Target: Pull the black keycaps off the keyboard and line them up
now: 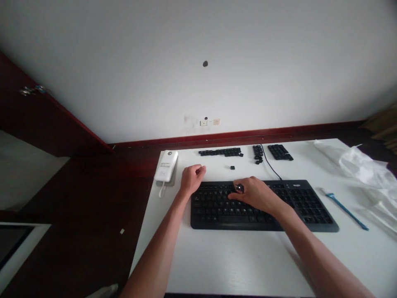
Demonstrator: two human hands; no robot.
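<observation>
Black plastic keyboard (238,218) on white table (217,260): likely light, stiff; hold side edges. Right hand (254,192) curled over keys, grip unclear; left hand (192,179) clenched, nothing visible inside. Loose keycaps (220,152) beyond: probably slippery, pinch sides.

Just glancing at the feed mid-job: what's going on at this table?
A person has the right hand over the middle of a black keyboard, a small dark piece showing at its fingers, too unclear to identify. The left hand is curled at the keyboard's far left corner. Beyond the keyboard, loose black keycaps lie in groups, with a single keycap apart from them. A blue-handled tool lies to the right.
</observation>
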